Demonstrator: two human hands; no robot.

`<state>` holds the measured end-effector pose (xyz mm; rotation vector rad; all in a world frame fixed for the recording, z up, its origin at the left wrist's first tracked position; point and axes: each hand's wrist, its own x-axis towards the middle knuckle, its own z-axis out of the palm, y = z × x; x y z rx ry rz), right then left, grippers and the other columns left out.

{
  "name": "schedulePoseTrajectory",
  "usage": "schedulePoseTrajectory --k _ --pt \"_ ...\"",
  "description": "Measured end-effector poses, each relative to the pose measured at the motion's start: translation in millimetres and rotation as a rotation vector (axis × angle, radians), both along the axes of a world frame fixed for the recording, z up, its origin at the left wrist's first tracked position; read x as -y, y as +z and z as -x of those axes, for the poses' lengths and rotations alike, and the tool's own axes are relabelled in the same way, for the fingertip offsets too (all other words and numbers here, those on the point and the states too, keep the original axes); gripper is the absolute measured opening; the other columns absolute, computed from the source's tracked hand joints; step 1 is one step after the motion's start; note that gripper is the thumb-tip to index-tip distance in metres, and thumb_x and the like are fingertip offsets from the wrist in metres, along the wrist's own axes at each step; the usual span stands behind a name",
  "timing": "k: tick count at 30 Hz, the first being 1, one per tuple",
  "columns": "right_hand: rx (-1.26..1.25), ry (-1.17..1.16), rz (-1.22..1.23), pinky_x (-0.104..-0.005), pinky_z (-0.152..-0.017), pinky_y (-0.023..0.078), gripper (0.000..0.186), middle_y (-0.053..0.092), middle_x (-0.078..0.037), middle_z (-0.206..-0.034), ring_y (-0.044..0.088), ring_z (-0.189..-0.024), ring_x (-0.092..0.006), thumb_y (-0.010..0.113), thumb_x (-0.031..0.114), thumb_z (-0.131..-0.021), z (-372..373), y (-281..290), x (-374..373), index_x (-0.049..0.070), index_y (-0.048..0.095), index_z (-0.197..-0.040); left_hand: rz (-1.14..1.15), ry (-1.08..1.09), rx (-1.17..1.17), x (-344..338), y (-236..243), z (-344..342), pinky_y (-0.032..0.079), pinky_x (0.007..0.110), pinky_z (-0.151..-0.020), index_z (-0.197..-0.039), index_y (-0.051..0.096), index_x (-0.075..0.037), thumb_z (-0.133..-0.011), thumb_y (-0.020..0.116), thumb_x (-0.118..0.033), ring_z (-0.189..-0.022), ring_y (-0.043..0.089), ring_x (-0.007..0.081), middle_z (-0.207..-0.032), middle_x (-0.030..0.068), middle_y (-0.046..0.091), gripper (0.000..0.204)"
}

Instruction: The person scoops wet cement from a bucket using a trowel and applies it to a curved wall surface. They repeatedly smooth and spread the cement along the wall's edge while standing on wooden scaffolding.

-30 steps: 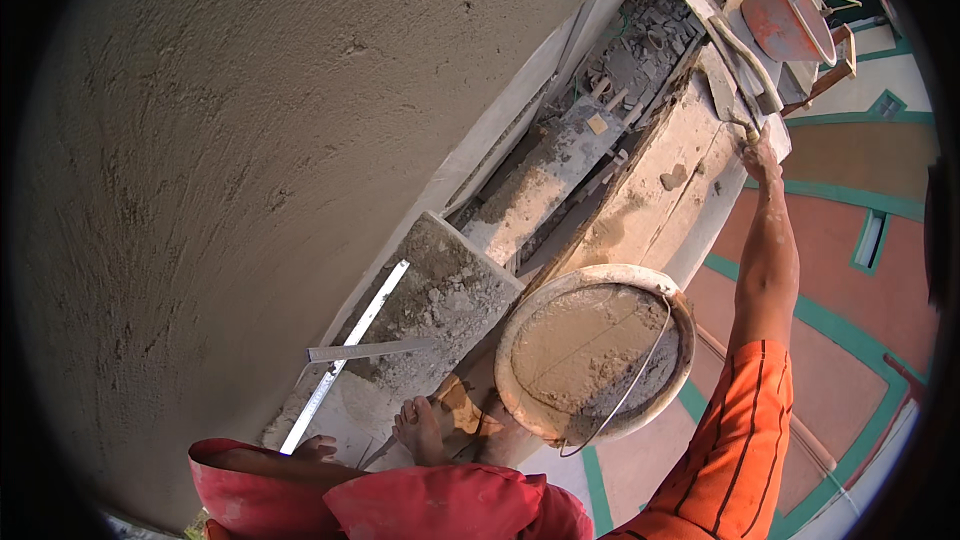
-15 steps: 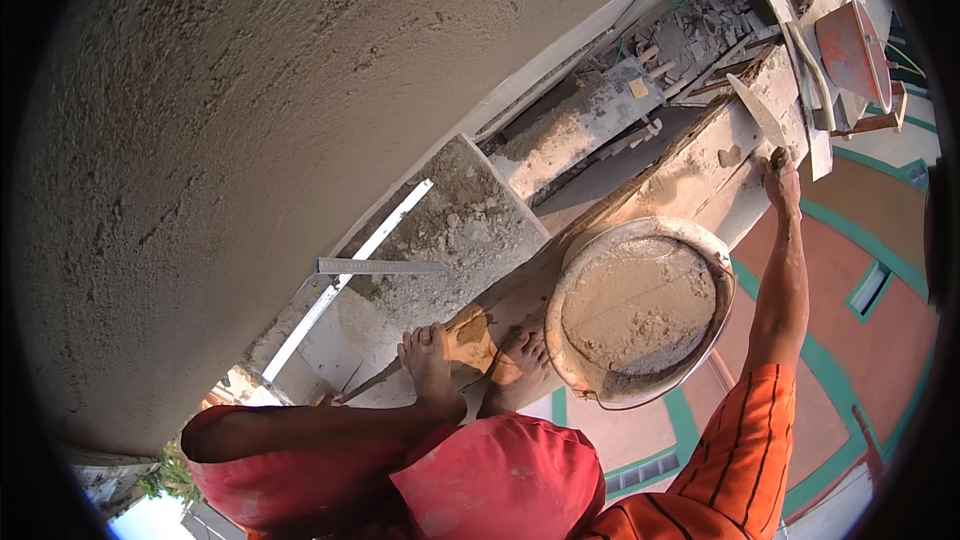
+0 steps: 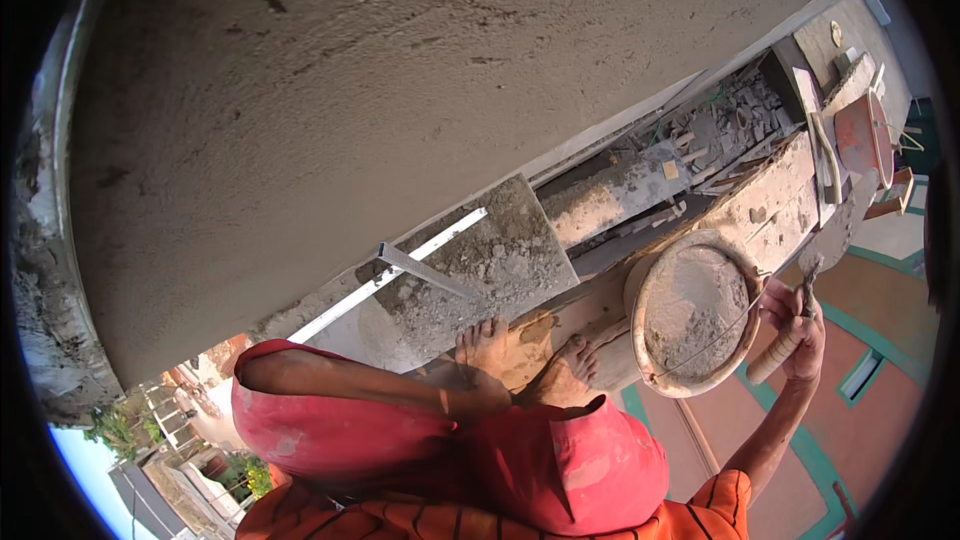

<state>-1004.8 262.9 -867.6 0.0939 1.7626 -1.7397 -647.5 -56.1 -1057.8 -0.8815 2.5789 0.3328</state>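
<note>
My right hand [image 3: 797, 332] is closed around the wrapped handle of a trowel [image 3: 838, 228], just right of a bucket. The trowel's grey blade points up and away from me. The pale bucket [image 3: 643, 335] is full of grey-brown mortar [image 3: 700, 302]. Its wire handle [image 3: 722, 332] lies slanted across the mouth, one end close to my right fingers; I cannot tell whether they touch it. My left hand is out of view. My bare feet [image 3: 570, 368] stand on a dusty plank beside the bucket, below my red shorts.
A rough plastered wall [image 3: 380, 120] fills the upper left. Along its foot lie a white strip [image 3: 330, 315], a short metal bar [image 3: 425, 270] and a mortar-covered board [image 3: 505, 250]. Rubble [image 3: 740, 115] and a reddish tub [image 3: 862, 140] are farther off. A green-lined floor [image 3: 850, 330] shows beyond the plank.
My right hand has drawn back with the trowel from the far plank to beside the bucket. The view has shifted, and the bucket's handle now crosses its mouth.
</note>
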Motion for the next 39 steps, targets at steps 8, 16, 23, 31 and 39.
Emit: schedulePoseTrajectory --k 8,16,23,31,39 --pt "-0.020 -0.159 0.453 -0.0428 -0.092 0.045 0.026 0.060 -0.015 -0.107 0.060 -0.096 -0.0259 0.064 0.025 -0.076 -102 3 99 0.010 0.045 -0.088 -0.127 0.173 -0.072 9 19 3 0.042 0.046 -0.096 -0.128 0.049 -0.011 -0.093 0.048 -0.020 -0.110 0.057 0.0288 -0.118 0.0084 0.061 0.036" --pt "-0.291 -0.351 0.561 -0.0290 -0.081 0.038 0.025 0.039 -0.001 -0.084 0.043 -0.082 -0.0151 0.064 0.013 -0.074 -103 16 122 0.013 0.040 -0.083 -0.095 0.263 -0.384 93 7 -132 0.039 0.050 -0.098 -0.112 0.060 -0.011 -0.089 0.050 -0.033 -0.096 0.061 0.0322 -0.105 0.0109 0.064 0.033" --pt "-0.260 -0.378 0.668 -0.0259 -0.068 0.032 0.029 0.031 0.002 -0.077 0.032 -0.069 -0.0112 0.064 0.011 -0.070 -95 20 131 0.014 0.036 -0.077 0.146 0.232 0.194 152 -3 -323 0.053 0.051 -0.075 -0.119 0.063 -0.019 -0.078 0.063 -0.037 -0.106 0.061 0.0319 -0.116 0.0133 0.064 0.045" --pt "-0.210 -0.285 0.745 -0.0228 -0.061 0.035 0.019 0.033 0.003 -0.073 0.036 -0.065 -0.0080 0.064 0.009 -0.075 -114 73 121 0.011 0.045 -0.080 0.207 0.329 -0.207 140 35 -305 0.035 0.043 -0.098 -0.085 0.068 -0.015 -0.083 0.052 -0.030 -0.097 0.061 0.0215 -0.091 0.0036 0.070 0.022" --pt "-0.390 -0.015 0.934 -0.0231 -0.063 0.038 0.022 0.036 -0.001 -0.080 0.037 -0.069 -0.0093 0.063 0.010 -0.078 -131 181 166 0.010 0.041 -0.081 0.245 0.357 -0.129 140 11 -317 0.037 0.042 -0.096 -0.085 0.070 -0.013 -0.082 0.052 -0.033 -0.095 0.064 0.0223 -0.092 0.0073 0.071 0.027"
